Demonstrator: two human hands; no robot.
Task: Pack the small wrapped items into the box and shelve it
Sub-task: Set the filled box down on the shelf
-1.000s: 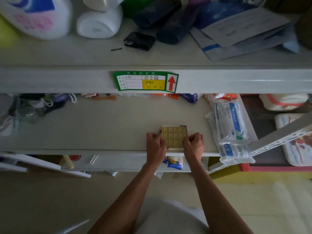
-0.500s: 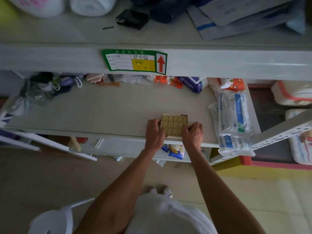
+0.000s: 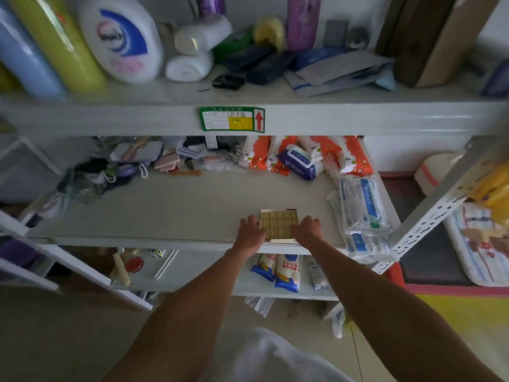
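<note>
Since the earlier frame: the view has tilted up, so the top shelf's bottles now show. The small flat tan cardboard box has not shifted. It sits in the same spot at the near edge of the white metal middle shelf, both hands still on it.

Far left on that shelf: heap of dark tangled oddments.

Green-bordered paper label with red arrow on the top shelf's front lip, above and left of the box.

Left hand grips the box's left side, fingers bent and close together, thumb overlapping the printed top.

Box lies flat between the hands.

Right hand grips the right side, fingers curled likewise.

Far, behind the box: orange-and-white wrapped packs.

Right, near the right hand but apart from it: clear plastic packets with blue print.
</note>
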